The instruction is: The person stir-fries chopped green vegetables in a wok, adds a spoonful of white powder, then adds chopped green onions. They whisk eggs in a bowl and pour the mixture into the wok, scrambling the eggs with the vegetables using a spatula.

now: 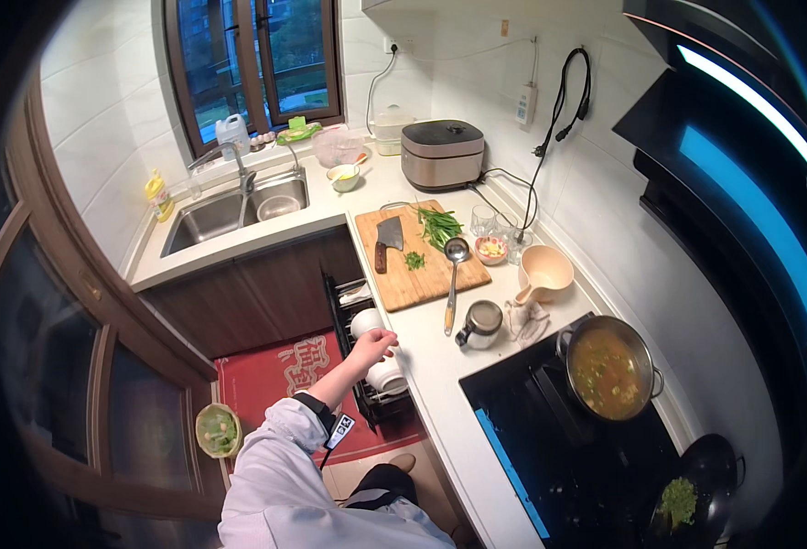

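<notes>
My left hand (375,346) reaches over a pulled-out drawer rack (369,410), close to the countertop's front edge. Its fingers are bent, and whether they hold anything cannot be made out. White bowls lie in the rack, one bowl (366,321) just beyond the hand and another bowl (386,377) below it. My right hand is out of view. On the counter ahead, a wooden cutting board (410,291) carries a cleaver (390,235), green stalks (440,226) and a small chopped green heap (414,261). A steel ladle (455,251) rests partly on the board.
A pot of soup (608,370) sits on the black cooktop (513,405), near a dark pan (709,473) holding chopped greens. By the board stand a lidded glass jar (482,322), a peach-coloured dipper (546,269) and a rice cooker (442,156). A double sink (204,223) lies farther left.
</notes>
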The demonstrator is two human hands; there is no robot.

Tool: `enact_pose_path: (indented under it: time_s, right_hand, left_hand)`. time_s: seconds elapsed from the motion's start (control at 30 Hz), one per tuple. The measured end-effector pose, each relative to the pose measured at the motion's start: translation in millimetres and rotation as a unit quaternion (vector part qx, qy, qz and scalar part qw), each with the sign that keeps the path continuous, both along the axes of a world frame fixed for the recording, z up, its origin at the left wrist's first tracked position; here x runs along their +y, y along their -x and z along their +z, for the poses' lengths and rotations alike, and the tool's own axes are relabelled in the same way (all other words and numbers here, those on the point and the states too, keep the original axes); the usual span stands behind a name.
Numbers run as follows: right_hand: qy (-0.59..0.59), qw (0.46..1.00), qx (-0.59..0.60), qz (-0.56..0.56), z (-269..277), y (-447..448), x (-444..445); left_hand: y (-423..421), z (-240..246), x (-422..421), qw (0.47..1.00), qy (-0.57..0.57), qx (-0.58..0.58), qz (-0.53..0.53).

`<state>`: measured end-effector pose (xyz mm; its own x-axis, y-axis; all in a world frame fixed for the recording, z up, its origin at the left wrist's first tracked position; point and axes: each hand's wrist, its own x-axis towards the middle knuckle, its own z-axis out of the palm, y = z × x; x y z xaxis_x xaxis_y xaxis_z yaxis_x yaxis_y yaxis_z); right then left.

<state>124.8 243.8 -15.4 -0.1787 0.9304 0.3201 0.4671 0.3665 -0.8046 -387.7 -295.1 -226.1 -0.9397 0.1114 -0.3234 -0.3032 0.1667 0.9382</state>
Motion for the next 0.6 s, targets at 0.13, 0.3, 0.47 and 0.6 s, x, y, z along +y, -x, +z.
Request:
enact_pose_path:
  time_s: [0.13, 0.3, 0.47, 0.6]
  right_hand:
    - [-0.003, 0.998, -0.024, -0.058, 24, 11, -28]
    - [0.018, 0.995, 0.01, -0.099, 35, 21, -61]
    - [0.0, 0.995, 0.015, -0.099, 65, 3, -95]
    - [0.029, 0.993, -0.055, -0.1, 64, -11, -105]
  left_hand:
    - [81, -18, -17, 0.997, -0.017, 0.023, 0.067]
    - [154, -51, -37, 0.991, -0.094, 0.089, 0.042]
    - [187, -72, -54, 0.994, -0.08, 0.033, 0.067]
    - [188, -85, -56, 0.991, -0.115, 0.026, 0.062]
